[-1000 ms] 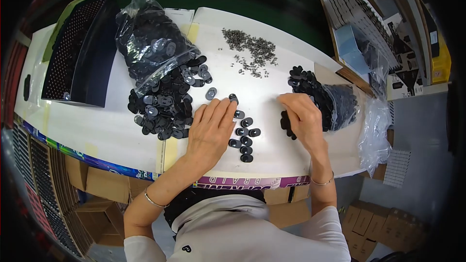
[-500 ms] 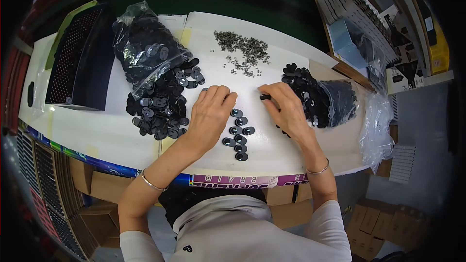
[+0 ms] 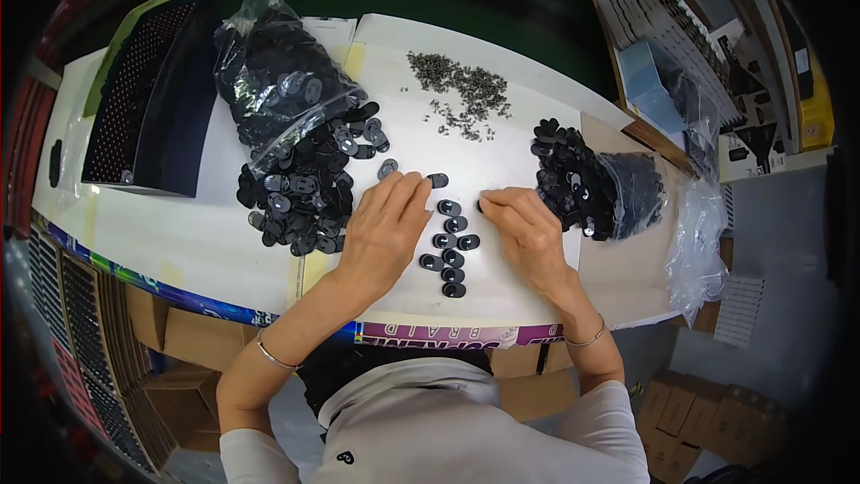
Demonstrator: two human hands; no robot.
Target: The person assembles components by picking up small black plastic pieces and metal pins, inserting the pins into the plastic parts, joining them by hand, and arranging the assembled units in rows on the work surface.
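My left hand (image 3: 385,229) is closed near the table's middle, its fingertips at a black oval piece (image 3: 437,180). Right of it, my right hand (image 3: 524,233) pinches a small black piece (image 3: 482,204), mostly hidden by the fingers. Between the hands, several black oval pieces (image 3: 453,258) with shiny spots lie in a loose column. A heap of black oval parts (image 3: 300,202) lies left of my left hand, and one grey-black oval (image 3: 387,168) rests just above its fingers. Past my right hand is another pile of black parts (image 3: 573,179).
Small metal bits (image 3: 461,85) are scattered at the back of the white table (image 3: 376,45). A clear bag of black parts (image 3: 282,72) and a dark box (image 3: 166,99) stand left. At right are another filled bag (image 3: 632,193), crumpled plastic (image 3: 697,251) and a blue box (image 3: 647,85).
My right hand has come left from the right-hand pile toward the column, with a small black piece in its fingers. My left hand stays near the top of the column.
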